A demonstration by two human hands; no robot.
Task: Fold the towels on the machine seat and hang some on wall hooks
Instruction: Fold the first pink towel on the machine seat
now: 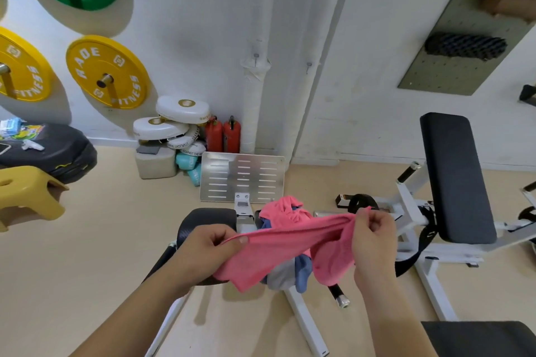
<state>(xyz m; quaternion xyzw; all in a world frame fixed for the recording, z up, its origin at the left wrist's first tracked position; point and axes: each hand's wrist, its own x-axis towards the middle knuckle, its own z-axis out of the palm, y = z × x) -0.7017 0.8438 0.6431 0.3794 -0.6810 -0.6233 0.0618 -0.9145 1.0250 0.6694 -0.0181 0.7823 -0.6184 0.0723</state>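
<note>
Hands stretch a pink towel [278, 252] above the machine seat [207, 223]: the left hand [203, 252] pinches one edge, the right hand [374, 240] grips the other. Below it, more towels [290, 272] lie heaped on the seat.

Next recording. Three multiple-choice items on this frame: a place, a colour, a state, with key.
1. Where do the extinguishers stand?
A on a shelf
B on the floor by the wall
C on a table
2. What colour is the held towel?
A blue
B grey
C pink
3. How is it held?
A by one hand
B stretched between both hands
C not at all
Key: 1B, they stand at the wall's foot; 2C, its cloth is pink; 3B, left hand and right hand each pinch an end.
</note>
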